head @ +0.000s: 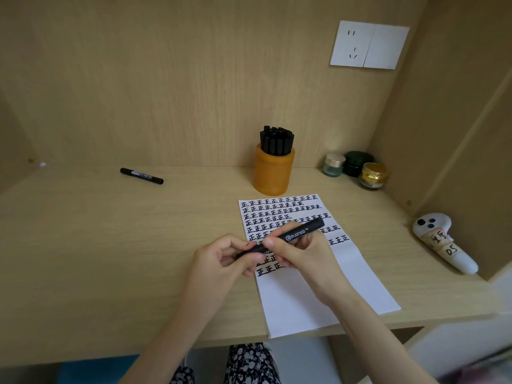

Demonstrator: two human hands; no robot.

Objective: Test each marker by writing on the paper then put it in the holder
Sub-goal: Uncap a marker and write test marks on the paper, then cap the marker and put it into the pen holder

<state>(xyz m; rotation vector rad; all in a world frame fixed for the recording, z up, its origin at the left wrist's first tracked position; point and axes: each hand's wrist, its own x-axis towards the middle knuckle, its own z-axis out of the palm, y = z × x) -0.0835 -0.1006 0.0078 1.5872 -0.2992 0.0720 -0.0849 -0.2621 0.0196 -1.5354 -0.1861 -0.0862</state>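
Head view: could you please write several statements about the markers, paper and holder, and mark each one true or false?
The left hand and right hand both grip one black marker over the paper. True.
The orange holder is empty. False: upright markers fill it.
A loose marker lies on the desk, left of the holder. True.
The paper is blank. False: rows of black characters cover its upper part.
The jars stand left of the holder. False: they stand to its right.
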